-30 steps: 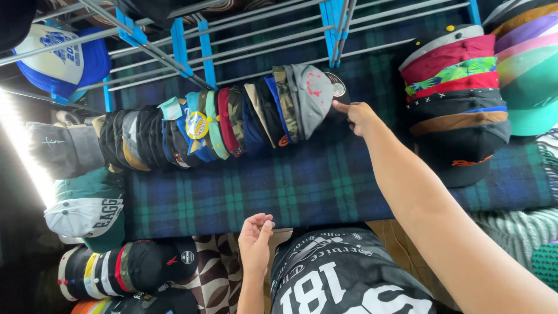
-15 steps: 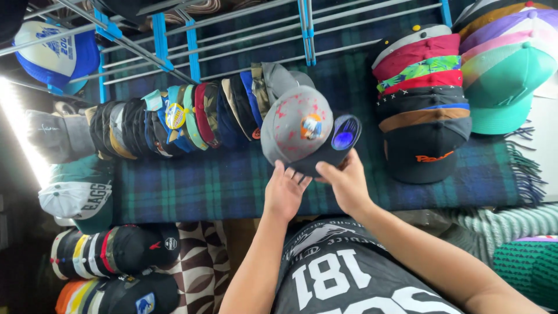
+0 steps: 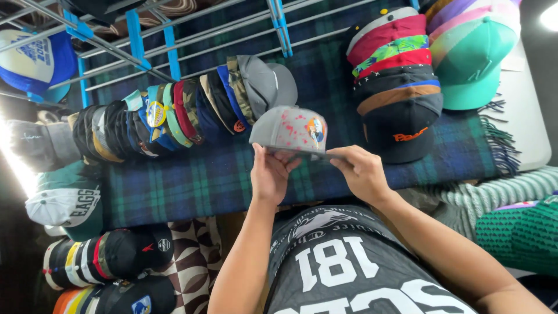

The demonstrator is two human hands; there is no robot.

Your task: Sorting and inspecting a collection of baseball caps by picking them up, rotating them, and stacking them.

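Cap stall, stacked caps, plaid cloth, metal rack

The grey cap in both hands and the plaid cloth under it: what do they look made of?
Grey cap: matte woven fabric, seemingly cotton or wool blend, pink flecks, stiff flat brim pinched by left hand and right hand. Plaid cloth: soft woven blanket, probably wool or acrylic; fringed edge.
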